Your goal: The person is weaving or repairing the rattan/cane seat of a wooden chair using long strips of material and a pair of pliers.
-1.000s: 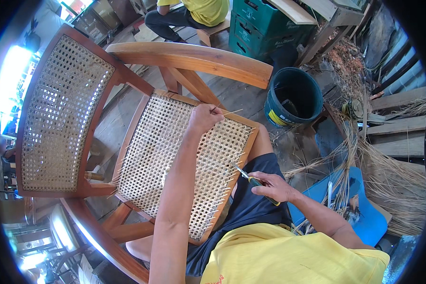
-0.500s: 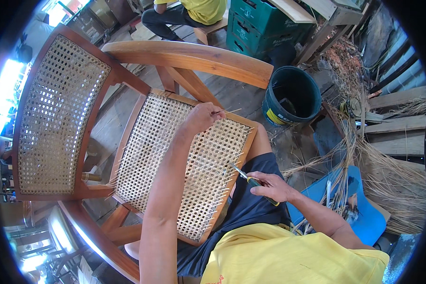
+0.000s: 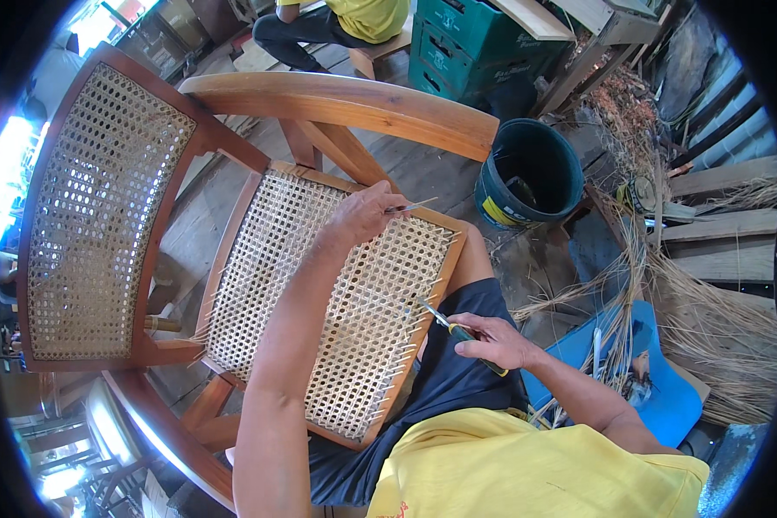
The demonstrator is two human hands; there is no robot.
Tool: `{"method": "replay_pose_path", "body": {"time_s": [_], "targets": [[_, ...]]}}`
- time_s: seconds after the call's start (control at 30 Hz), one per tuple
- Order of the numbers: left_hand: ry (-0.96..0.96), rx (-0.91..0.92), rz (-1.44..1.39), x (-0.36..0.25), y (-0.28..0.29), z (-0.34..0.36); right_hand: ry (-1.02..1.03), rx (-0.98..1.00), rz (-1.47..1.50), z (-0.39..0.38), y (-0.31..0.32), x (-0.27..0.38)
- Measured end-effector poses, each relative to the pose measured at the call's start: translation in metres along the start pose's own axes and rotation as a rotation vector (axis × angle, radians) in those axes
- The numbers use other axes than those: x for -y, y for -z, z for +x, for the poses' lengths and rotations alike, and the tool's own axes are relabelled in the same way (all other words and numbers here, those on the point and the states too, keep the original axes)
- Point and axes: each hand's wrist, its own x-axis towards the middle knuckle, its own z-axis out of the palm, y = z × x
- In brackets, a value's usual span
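Note:
A wooden armchair frame lies before me, its cane seat panel woven in an open mesh, with short strand ends sticking up along the edges. My left hand is closed at the seat's far edge, pinching a thin cane strip that points right. My right hand grips a slim hand tool with a metal shaft and a dark green and yellow handle. Its tip is over the right part of the weave; whether it touches the cane is unclear.
The cane backrest stands at left, and a curved armrest crosses the far side. Beyond it are a dark bucket, green crates and a seated person. Loose cane strands and a blue plastic piece lie at right.
My left forearm and elbow have shifted slightly left, and the left hand has turned a little with the strip in it. The right hand and its tool have barely moved.

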Motion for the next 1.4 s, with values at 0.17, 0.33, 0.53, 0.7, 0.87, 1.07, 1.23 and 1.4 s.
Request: {"method": "replay_pose_path", "body": {"time_s": [0.17,0.33,0.53,0.7,0.87,1.07,1.23,1.4], "targets": [[0.079,0.025,-0.166,-0.003,0.004,-0.001,0.025,-0.020,0.012,0.001,-0.001,-0.005],[0.188,0.060,-0.208,-0.007,0.004,0.010,0.015,-0.011,-0.001,-0.001,0.001,0.002],[0.257,0.135,-0.325,-0.004,0.005,0.019,-0.013,0.011,0.025,0.000,0.003,0.002],[0.062,0.059,-0.297,0.016,0.006,0.003,-0.012,0.030,0.017,0.001,0.003,0.004],[-0.039,-0.036,-0.046,0.005,-0.002,-0.001,-0.006,0.009,0.019,0.000,0.003,0.001],[0.069,-0.080,0.049,-0.004,-0.010,-0.014,-0.002,0.014,0.045,0.002,0.003,-0.002],[0.196,-0.108,-0.130,-0.008,-0.010,-0.007,0.003,-0.010,0.060,0.000,0.002,-0.004],[0.317,-0.111,-0.355,-0.002,-0.008,0.000,-0.021,0.010,0.049,0.003,0.001,0.000]]}}
